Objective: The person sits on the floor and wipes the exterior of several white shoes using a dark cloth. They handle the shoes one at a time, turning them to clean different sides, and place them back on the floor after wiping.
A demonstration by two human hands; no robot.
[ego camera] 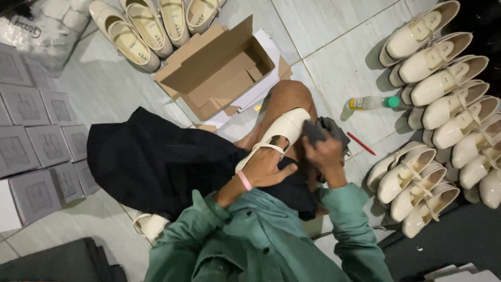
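left hand (266, 168): closed round the heel end of a glossy cream strapped leather shoe (282, 129); fingers wrapped under the strap, a pink band on the wrist; the shoe rests on the person's raised knee, toe pointing away

right hand (324, 151): clenched on a crumpled dark grey cloth (324, 130); the cloth is pressed against the shoe's right side near the toe

shoe in hand: tilted, sole down on the knee, above a black garment (151, 162) spread across the lap; just beside the open brown cardboard box (219, 68)

doing the wipe well: judging from the grip, the shoe is best kept braced on the knee so it does not twist; light strokes along the glossy upper should suit better than hard rubbing, as a shiny finish looks likely to show smears; a clean fold of cloth turned outward would help; the strap and buckle area seems easy to miss, so the holding fingers would have to shift to bare it

around: a small clear bottle with green cap (373, 102) and a red pen (361, 143) lie on the pale tiled floor (334, 57) to the right, near the cloth; rows of matching cream shoes (443, 104) stand well to the right, more at the top left; grey flat boxes (36, 125) stacked on the left
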